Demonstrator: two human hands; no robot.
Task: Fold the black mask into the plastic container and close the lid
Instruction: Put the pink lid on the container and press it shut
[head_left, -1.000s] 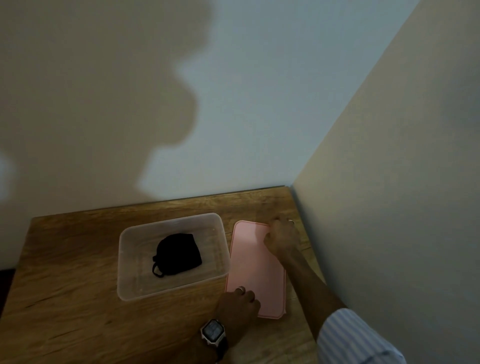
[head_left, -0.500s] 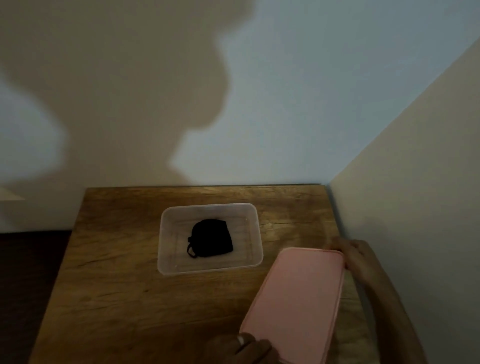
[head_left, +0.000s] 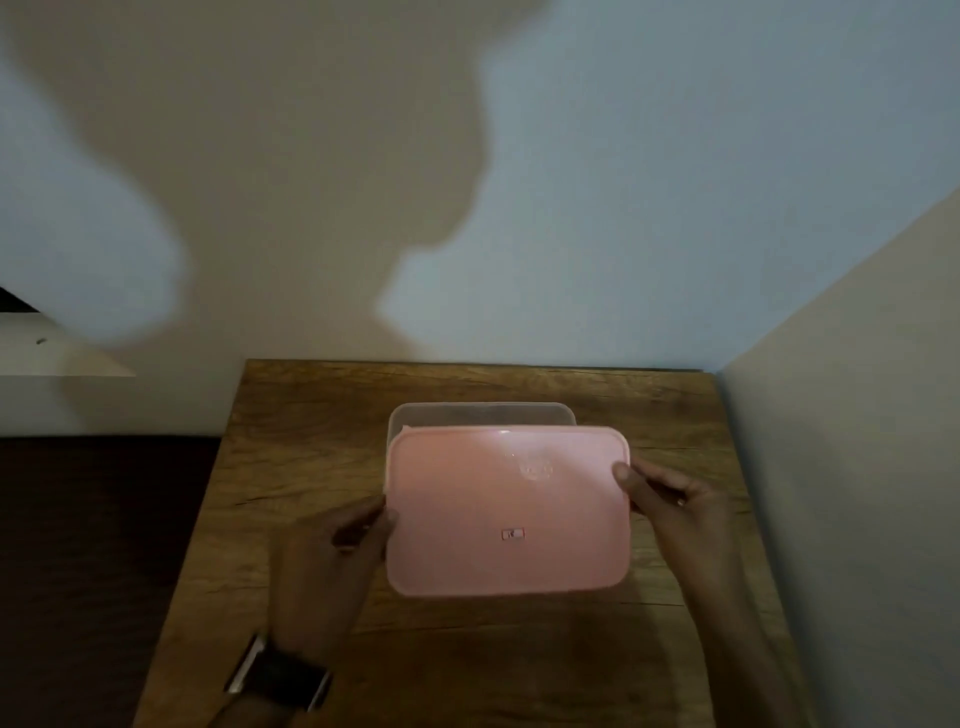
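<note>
The surface (head_left: 291, 519) sits in a corner: one wall (head_left: 571, 182) runs along its far edge and a second wall (head_left: 857, 467) stands close along its right edge, so the right hand (head_left: 670, 499) has only a narrow strip of bare wood between the pink lid (head_left: 506, 512) and that wall. The lid, gripped at both short ends, covers nearly all of the clear container (head_left: 483, 414), blocking any way in from above. To the left of the left hand (head_left: 332, 561) the wood lies bare out to the edge. The near strip below the lid is bare too.
</note>
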